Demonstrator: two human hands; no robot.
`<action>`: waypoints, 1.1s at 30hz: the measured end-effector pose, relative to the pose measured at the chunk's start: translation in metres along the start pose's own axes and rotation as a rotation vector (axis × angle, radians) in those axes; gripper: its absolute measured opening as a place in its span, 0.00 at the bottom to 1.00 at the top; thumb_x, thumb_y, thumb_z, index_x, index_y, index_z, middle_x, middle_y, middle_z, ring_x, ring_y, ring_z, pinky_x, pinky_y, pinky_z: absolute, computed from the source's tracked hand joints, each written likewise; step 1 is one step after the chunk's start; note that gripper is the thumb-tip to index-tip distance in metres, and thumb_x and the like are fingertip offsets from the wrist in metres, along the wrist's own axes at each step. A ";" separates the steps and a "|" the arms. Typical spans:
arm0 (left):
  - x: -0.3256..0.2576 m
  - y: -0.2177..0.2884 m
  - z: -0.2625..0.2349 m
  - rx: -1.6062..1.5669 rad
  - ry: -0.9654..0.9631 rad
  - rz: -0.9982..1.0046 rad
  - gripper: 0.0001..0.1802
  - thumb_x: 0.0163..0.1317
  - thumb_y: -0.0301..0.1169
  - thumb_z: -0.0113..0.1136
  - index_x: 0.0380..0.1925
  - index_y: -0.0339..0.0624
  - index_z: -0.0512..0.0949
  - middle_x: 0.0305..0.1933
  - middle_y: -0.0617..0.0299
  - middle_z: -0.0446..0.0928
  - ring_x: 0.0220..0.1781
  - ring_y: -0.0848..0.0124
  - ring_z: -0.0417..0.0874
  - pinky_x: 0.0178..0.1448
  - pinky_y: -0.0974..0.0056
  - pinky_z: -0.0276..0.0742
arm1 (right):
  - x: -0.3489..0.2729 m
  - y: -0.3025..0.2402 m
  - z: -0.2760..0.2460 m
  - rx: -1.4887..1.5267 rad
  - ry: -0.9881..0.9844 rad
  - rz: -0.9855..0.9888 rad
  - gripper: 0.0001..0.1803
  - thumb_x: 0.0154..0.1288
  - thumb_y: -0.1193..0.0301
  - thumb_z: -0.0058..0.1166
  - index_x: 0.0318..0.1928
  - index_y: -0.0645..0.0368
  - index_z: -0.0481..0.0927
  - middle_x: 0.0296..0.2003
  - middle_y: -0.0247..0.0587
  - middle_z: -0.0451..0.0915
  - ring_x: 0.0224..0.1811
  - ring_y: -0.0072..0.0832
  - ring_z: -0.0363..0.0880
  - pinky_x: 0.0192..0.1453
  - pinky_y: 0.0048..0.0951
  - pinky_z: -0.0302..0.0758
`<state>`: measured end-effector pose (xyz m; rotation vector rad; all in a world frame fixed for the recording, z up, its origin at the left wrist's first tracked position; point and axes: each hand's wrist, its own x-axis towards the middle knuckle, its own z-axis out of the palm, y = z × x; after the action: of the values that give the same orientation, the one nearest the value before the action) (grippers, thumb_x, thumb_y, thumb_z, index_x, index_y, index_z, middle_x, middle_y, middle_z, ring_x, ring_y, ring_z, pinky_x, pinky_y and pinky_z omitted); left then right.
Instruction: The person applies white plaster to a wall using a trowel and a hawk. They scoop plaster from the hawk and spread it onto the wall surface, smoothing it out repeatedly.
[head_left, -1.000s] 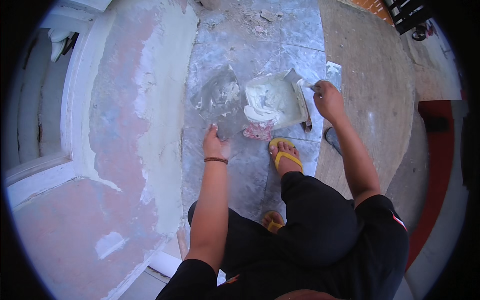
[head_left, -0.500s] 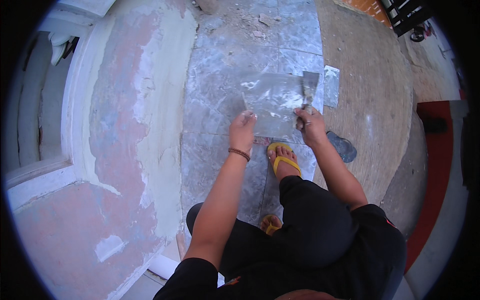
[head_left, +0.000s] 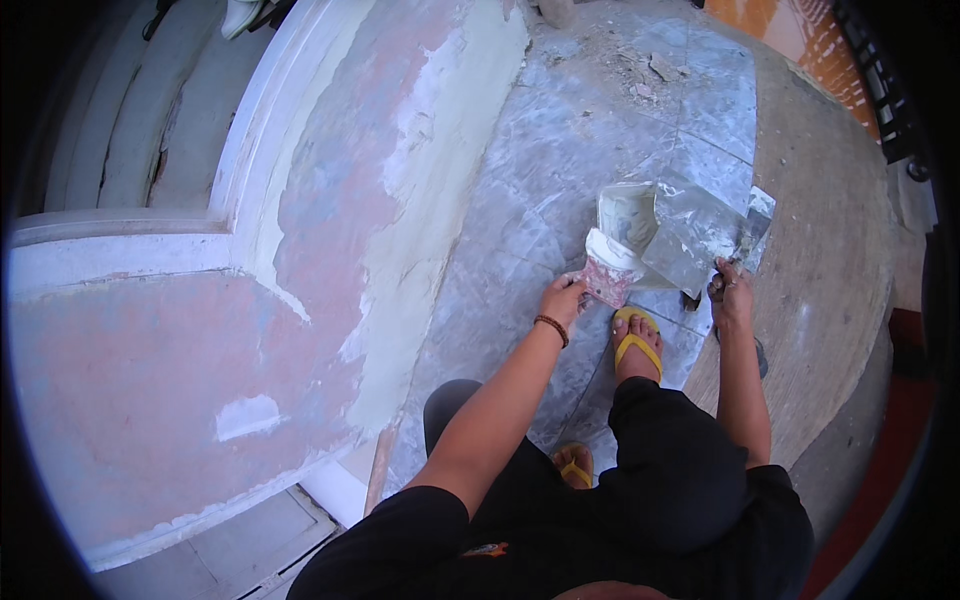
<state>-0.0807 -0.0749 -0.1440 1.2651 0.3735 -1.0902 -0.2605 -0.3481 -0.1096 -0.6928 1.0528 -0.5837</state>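
My left hand (head_left: 566, 298) pinches the near corner of a flat reddish-pink spreader (head_left: 606, 283), and a thick band of white putty lies along its far edge. My right hand (head_left: 732, 292) is closed round a putty knife (head_left: 745, 246) and also grips the edge of a thin, greyish, shiny sheet (head_left: 697, 232) smeared with white. Behind the spreader, partly covered by the sheet, a squarish pale tub (head_left: 627, 212) coated inside with putty stands on the tiles. The spreader's putty edge is close to the tub's near side; I cannot tell whether they touch.
On my left runs a low wall (head_left: 330, 200) with patchy pink paint and pale filler, below a white frame (head_left: 120, 255). Rubble (head_left: 655, 72) lies on the grey tiles (head_left: 520, 190) farther off. A brown board (head_left: 820, 250) covers the right side. My yellow sandal (head_left: 640, 345) is near the tub.
The view has swung left, showing more wall. My left hand has come away from the sheet's side, and the putty-loaded spreader now shows in it. The tub has come into sight as the sheet tilted right.
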 end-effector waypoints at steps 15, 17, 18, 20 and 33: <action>-0.025 0.068 -0.037 -0.056 0.304 0.325 0.13 0.68 0.32 0.52 0.47 0.37 0.76 0.45 0.55 0.79 0.45 0.65 0.80 0.47 0.54 0.77 | 0.019 0.007 0.004 -0.647 -0.005 -0.055 0.12 0.62 0.68 0.62 0.40 0.63 0.82 0.22 0.32 0.75 0.25 0.22 0.71 0.31 0.29 0.68; -0.028 0.069 -0.038 0.297 0.280 0.403 0.13 0.68 0.32 0.52 0.48 0.36 0.76 0.45 0.54 0.78 0.46 0.64 0.80 0.47 0.54 0.77 | 0.016 0.003 0.007 -0.863 0.083 -0.124 0.17 0.61 0.64 0.63 0.43 0.66 0.82 0.26 0.41 0.81 0.29 0.31 0.78 0.37 0.37 0.74; -0.029 0.069 -0.037 0.210 0.245 0.445 0.13 0.68 0.32 0.53 0.48 0.36 0.75 0.45 0.54 0.78 0.46 0.63 0.80 0.47 0.54 0.77 | 0.012 -0.003 0.007 -0.995 0.093 -0.252 0.19 0.62 0.62 0.62 0.44 0.66 0.82 0.28 0.47 0.83 0.31 0.37 0.81 0.40 0.40 0.74; -0.026 0.071 -0.034 -0.374 0.213 0.274 0.13 0.67 0.32 0.53 0.47 0.36 0.76 0.44 0.54 0.78 0.45 0.63 0.81 0.45 0.56 0.78 | 0.000 -0.011 0.013 -1.194 0.159 -0.389 0.21 0.63 0.60 0.60 0.46 0.66 0.81 0.33 0.56 0.84 0.35 0.47 0.83 0.43 0.44 0.75; -0.038 0.080 -0.017 0.003 0.443 0.426 0.10 0.66 0.31 0.54 0.36 0.34 0.76 0.33 0.61 0.77 0.32 0.71 0.78 0.34 0.64 0.74 | -0.041 -0.042 0.133 -2.026 -0.624 -1.137 0.08 0.56 0.71 0.53 0.32 0.54 0.86 0.40 0.44 0.82 0.49 0.39 0.78 0.57 0.40 0.69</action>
<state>-0.0280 -0.0497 -0.0752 1.5041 0.4079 -0.4459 -0.1583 -0.3155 -0.0111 -3.0863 0.1833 0.0702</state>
